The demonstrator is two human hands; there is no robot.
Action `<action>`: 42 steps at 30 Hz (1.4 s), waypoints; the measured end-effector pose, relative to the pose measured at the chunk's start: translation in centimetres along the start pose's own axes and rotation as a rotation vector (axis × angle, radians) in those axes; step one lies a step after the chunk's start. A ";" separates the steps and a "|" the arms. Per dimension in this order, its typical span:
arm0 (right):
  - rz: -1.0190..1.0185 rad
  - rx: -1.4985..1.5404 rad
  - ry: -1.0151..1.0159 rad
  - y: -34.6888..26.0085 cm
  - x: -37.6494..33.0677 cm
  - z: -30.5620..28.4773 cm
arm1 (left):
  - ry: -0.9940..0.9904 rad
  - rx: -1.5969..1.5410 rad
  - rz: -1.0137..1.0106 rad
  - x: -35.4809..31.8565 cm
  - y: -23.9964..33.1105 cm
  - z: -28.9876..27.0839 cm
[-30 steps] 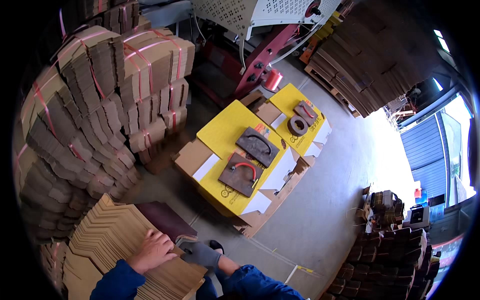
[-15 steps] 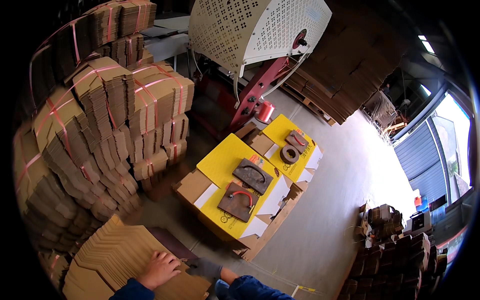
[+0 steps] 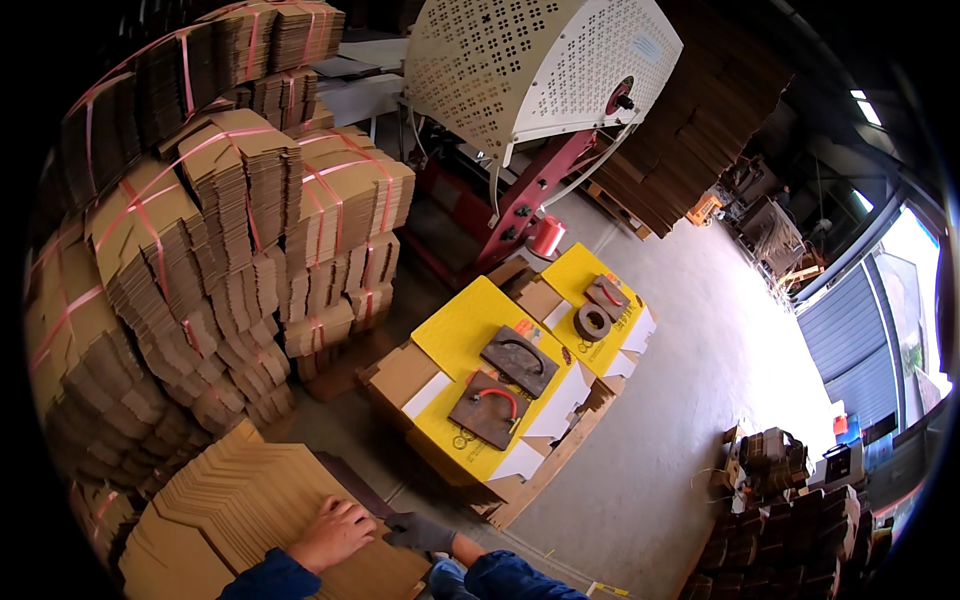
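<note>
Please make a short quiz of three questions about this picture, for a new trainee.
1. True or false: the left hand rests bare on the fanned stack of flat cardboard.
2. What does the right hand wear? A) a grey glove B) nothing C) a red mitten
3. What colour are the sheets under the two dark plates with handles?

Key: 1 true; 2 A; 3 yellow.
</note>
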State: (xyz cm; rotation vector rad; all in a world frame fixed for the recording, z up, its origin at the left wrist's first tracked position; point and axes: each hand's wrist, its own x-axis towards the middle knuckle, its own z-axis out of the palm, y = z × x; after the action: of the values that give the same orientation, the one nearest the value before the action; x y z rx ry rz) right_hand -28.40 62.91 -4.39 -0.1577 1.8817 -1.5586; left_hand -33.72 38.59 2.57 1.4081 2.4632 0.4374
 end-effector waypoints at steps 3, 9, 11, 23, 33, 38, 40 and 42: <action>0.025 -0.008 -0.002 -0.4 -0.2 -0.1 | -0.012 -0.026 -0.007 0.7 0.3 -0.7; -0.036 -0.119 0.011 3.0 1.0 0.4 | -0.049 -0.069 -0.024 2.0 0.4 -0.8; -0.007 -0.106 0.019 2.0 0.6 0.8 | -0.065 -0.092 -0.040 1.9 0.5 -0.9; -0.323 -0.024 0.025 2.5 0.9 2.3 | 0.012 -0.168 -0.101 0.9 0.9 -1.5; -0.342 -0.116 -0.028 3.1 0.2 1.5 | 0.087 -0.194 -0.110 1.0 1.1 -0.4; -0.404 -0.137 -0.017 2.6 0.3 1.3 | 0.065 -0.200 -0.112 1.1 1.0 -0.5; -0.352 -0.088 -0.010 2.2 0.2 1.4 | 0.070 -0.189 -0.111 1.0 1.0 -0.4; -0.302 -0.036 0.000 2.5 0.2 1.7 | 0.071 -0.185 -0.111 1.0 0.9 -0.2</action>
State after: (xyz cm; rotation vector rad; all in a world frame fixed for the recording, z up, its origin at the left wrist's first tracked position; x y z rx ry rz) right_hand -26.85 62.12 -6.82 -0.4765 1.9554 -1.7200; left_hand -33.59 39.86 3.06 1.1966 2.4681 0.6813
